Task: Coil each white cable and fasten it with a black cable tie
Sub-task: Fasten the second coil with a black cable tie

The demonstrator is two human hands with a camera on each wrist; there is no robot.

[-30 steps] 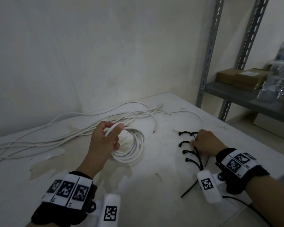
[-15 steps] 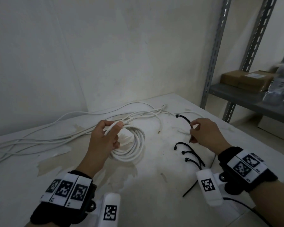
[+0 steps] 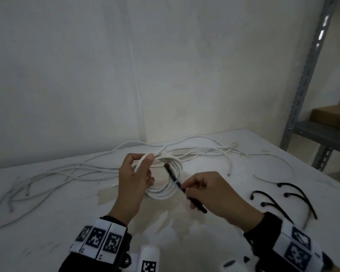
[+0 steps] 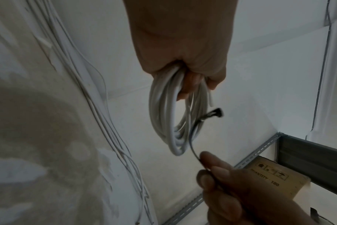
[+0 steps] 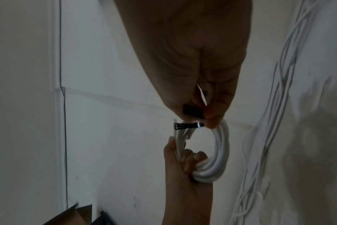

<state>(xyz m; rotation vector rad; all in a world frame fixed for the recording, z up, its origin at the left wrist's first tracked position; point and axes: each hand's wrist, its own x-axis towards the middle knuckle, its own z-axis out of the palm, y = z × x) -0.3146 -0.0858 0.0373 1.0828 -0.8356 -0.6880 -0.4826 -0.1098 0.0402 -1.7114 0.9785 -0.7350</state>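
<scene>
While the left hand (image 3: pixel 134 180) grips the coil (image 3: pixel 166 190) with fingers curled through its loops and thumb pressed on top, the right hand (image 3: pixel 210 195) pinches a tie (image 3: pixel 174 178) between thumb and fingertips, its other fingers folded in. Coil and hands sit near the middle of the table (image 3: pixel 47 222), and whether the coil's low edge touches the top cannot be told. In the head view the tie runs from the right hand toward 11 o'clock, lying across the coil's far strands, its head end at the coil's inner rim. From the left wrist, the tie (image 4: pixel 194 134) crosses the bundle (image 4: pixel 164 115) beside the loose cable end, its head sticking out past the strands. From the right wrist, the tie's head (image 5: pixel 180 126) juts out at 9 o'clock from the fingertips (image 5: pixel 214 118), touching the coil (image 5: pixel 219 152). Loose cables (image 3: pixel 86 169) trail from 9 o'clock to 1 o'clock behind the coil. Spare ties (image 3: pixel 287 197) lie at 3 o'clock of the right hand, well apart from the coil. A shelf (image 3: pixel 322 132) with a carton (image 3: pixel 332 116) stands at 2 o'clock.
</scene>
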